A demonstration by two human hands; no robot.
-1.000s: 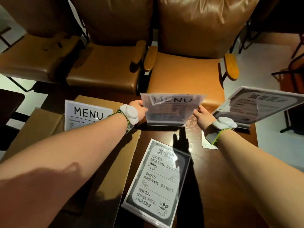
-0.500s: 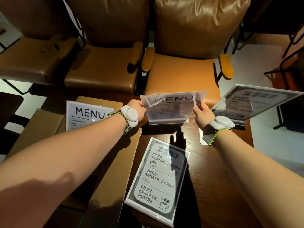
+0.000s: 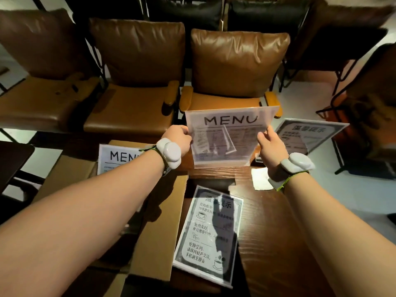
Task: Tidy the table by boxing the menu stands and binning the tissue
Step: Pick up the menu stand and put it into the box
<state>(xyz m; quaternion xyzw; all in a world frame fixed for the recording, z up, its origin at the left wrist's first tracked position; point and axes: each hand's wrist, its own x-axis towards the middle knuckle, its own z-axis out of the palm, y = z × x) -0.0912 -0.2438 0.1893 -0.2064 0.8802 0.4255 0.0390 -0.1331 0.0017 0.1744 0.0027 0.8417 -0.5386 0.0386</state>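
Lifted clear of the desk point(image 3: 267, 211) since the earlier frames, the held menu stand point(image 3: 227, 136) has been raised and tipped upright, so that its "MENU" face is now turned to the camera. It is pinched at its two side edges: the left hand point(image 3: 179, 136) is closed on the left edge and the right hand point(image 3: 270, 142) on the right edge, thumbs in front.

The stand appears to be clear acrylic with a printed sheet inside, so it is judged light, stiff and smooth; an edge grip is reasonable, though scratching or slipping could be expected if it were squeezed loosely.

A second menu stand point(image 3: 117, 157) is seen standing in the cardboard box point(image 3: 154, 221) at the left, just beside the left wrist. A notice stand point(image 3: 209, 234) lies flat on the desk, near the box. Another notice stand point(image 3: 310, 133) is propped at the far right. The tissue point(image 3: 260, 179) lies on the desk, partly hidden under the right wrist. The box flap and the boxed stand would have to be cleared on the way in.
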